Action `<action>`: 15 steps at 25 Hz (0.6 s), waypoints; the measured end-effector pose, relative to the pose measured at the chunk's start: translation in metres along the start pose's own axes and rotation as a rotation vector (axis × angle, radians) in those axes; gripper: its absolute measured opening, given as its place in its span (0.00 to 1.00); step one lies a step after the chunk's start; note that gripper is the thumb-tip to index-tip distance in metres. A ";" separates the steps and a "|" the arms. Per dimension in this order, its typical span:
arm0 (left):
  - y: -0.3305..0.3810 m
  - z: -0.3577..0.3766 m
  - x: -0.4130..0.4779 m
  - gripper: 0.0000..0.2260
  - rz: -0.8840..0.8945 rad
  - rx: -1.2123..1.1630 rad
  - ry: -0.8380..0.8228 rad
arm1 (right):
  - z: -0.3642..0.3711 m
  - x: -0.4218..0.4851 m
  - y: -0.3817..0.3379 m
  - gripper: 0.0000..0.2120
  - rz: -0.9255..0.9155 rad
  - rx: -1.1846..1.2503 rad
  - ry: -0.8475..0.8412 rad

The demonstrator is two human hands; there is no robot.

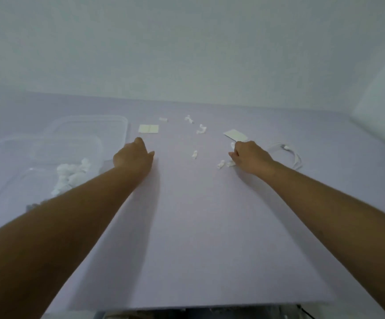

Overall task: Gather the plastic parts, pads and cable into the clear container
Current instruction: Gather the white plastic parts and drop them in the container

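Observation:
Small white plastic parts lie scattered on the lilac table, one [194, 154] mid-table, others further back [201, 129] [188, 119]. Two pale square pads lie flat, the left pad [148, 128] beside the container lid and the right pad [235, 135] just beyond my right hand. A coiled white cable [289, 155] rests to the right. The clear container [7, 146] at the left holds several white parts [72, 173]. My left hand [134, 157] is curled into a loose fist beside the container, with nothing visible in it. My right hand [250, 157] is curled down over white parts [230, 163] that peek out at its fingertips.
A clear lid [90, 124] lies behind the container. A white box-like object [380, 107] stands at the far right. The table's front edge [198, 306] runs near the bottom, and a pale wall rises behind the table.

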State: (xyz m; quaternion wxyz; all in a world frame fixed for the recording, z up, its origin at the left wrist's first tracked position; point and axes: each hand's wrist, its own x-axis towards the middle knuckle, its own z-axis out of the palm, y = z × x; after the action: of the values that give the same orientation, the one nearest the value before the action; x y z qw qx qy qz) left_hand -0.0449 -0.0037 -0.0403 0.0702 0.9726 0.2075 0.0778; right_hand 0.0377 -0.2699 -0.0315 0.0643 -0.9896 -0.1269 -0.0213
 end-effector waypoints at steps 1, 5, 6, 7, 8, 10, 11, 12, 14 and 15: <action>-0.002 0.007 0.001 0.20 -0.013 0.006 -0.011 | 0.004 0.000 0.003 0.17 0.033 -0.002 0.024; -0.003 0.023 0.008 0.16 0.059 0.117 0.042 | 0.016 0.003 0.008 0.21 0.148 0.013 0.098; -0.003 0.025 0.009 0.13 0.101 0.167 0.047 | 0.018 0.004 0.008 0.22 0.144 -0.013 0.070; -0.001 0.026 0.009 0.12 0.148 0.217 0.040 | 0.018 0.006 0.009 0.23 0.133 -0.039 0.021; 0.002 0.026 0.008 0.13 0.188 0.259 0.026 | 0.017 0.009 0.010 0.24 0.119 -0.051 -0.040; 0.007 0.024 0.006 0.17 0.238 0.283 0.007 | 0.014 0.014 0.011 0.25 0.070 -0.093 -0.135; 0.009 0.023 0.005 0.18 0.253 0.270 0.016 | 0.014 0.015 0.011 0.25 0.031 -0.142 -0.141; 0.011 0.022 0.005 0.17 0.266 0.249 0.027 | 0.015 0.015 0.011 0.24 -0.017 -0.198 -0.127; 0.012 0.023 0.008 0.11 0.285 0.113 0.043 | 0.017 0.011 0.012 0.21 -0.080 -0.257 -0.088; 0.013 0.023 0.010 0.08 0.267 -0.041 0.031 | 0.018 0.010 0.013 0.20 -0.094 -0.251 -0.086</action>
State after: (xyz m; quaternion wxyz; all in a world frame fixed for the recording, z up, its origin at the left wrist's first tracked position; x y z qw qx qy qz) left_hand -0.0266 -0.0137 -0.0589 0.0758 0.9886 0.0756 0.1055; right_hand 0.0510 -0.2770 -0.0504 -0.0666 -0.9829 -0.1719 0.0026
